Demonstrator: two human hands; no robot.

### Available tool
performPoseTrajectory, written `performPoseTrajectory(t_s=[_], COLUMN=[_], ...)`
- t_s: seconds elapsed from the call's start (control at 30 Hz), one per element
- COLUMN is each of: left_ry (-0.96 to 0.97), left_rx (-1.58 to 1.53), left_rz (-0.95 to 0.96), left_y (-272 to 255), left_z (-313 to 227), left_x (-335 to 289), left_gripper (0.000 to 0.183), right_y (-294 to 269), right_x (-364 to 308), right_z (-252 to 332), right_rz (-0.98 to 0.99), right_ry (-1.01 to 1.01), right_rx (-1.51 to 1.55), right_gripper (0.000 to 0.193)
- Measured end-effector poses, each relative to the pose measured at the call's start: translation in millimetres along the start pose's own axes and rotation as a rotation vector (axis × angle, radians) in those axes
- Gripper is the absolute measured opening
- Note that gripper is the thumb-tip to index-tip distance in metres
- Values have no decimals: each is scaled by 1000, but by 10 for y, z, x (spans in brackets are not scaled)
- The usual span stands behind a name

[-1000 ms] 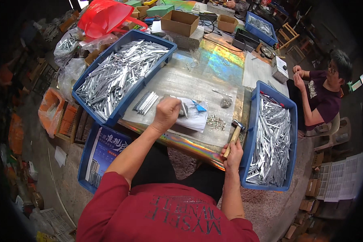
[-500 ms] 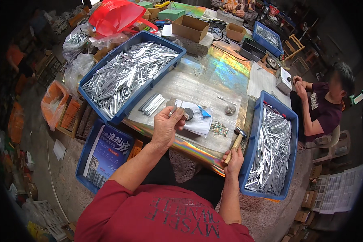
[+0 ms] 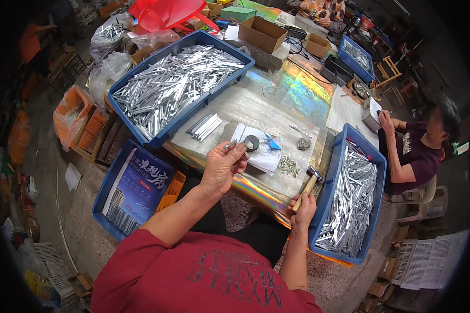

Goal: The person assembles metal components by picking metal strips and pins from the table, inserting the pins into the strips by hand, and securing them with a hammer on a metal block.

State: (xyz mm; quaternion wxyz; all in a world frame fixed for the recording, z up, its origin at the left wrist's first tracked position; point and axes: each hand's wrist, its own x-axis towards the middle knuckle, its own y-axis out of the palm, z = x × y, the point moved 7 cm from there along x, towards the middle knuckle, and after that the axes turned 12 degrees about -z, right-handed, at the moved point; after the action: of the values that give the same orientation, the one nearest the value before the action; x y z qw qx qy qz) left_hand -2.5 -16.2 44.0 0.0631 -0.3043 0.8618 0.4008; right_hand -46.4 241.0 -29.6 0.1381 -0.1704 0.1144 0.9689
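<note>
My left hand (image 3: 222, 167) is raised at the near edge of the work table, thumb and fingers pinched on a small metal piece (image 3: 231, 145) that is mostly hidden. Just beyond it a black round block (image 3: 251, 143) rests on a white paper pad (image 3: 266, 160), beside a blue scrap (image 3: 271, 141). My right hand (image 3: 304, 208) grips a hammer (image 3: 304, 192) by its wooden handle, the head tilted up over the table's near right part. Small metal pins (image 3: 289, 167) lie loose between the pad and the hammer. Several silver strips (image 3: 204, 127) lie in a row left of the pad.
A blue tub (image 3: 203, 100) heaped with metal strips stands at left; a similar tub (image 3: 379, 208) is by my right hand. A dark round metal piece (image 3: 304, 144) lies beyond the pins. Cardboard boxes (image 3: 262, 34) stand farther back. Another person (image 3: 413, 151) sits at right.
My left hand has drawn back slightly from the black round block, which now shows whole. The right hand keeps its hold on the hammer. The whole view has shifted a little.
</note>
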Motion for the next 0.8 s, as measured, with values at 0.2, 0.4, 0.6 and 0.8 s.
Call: performPoseTrajectory(t_s=[0.2, 0.4, 0.6, 0.8], left_ry=[21, 65, 110, 116], left_rx=[7, 30, 59, 75], left_rz=[-23, -55, -77, -116], left_y=[-58, -113, -131, -176], left_z=[-3, -27, -66, -65], left_x=[3, 5, 1, 27], left_gripper=[9, 9, 9, 10], right_y=[6, 32, 66, 140], right_x=[-21, -122, -228, -390], right_z=[-5, 71, 245, 279], right_rz=[-2, -29, -109, -137], right_ry=[-30, -190, -742, -780], right_rx=[-63, -477, -1057, -1198], right_gripper=[19, 47, 58, 57])
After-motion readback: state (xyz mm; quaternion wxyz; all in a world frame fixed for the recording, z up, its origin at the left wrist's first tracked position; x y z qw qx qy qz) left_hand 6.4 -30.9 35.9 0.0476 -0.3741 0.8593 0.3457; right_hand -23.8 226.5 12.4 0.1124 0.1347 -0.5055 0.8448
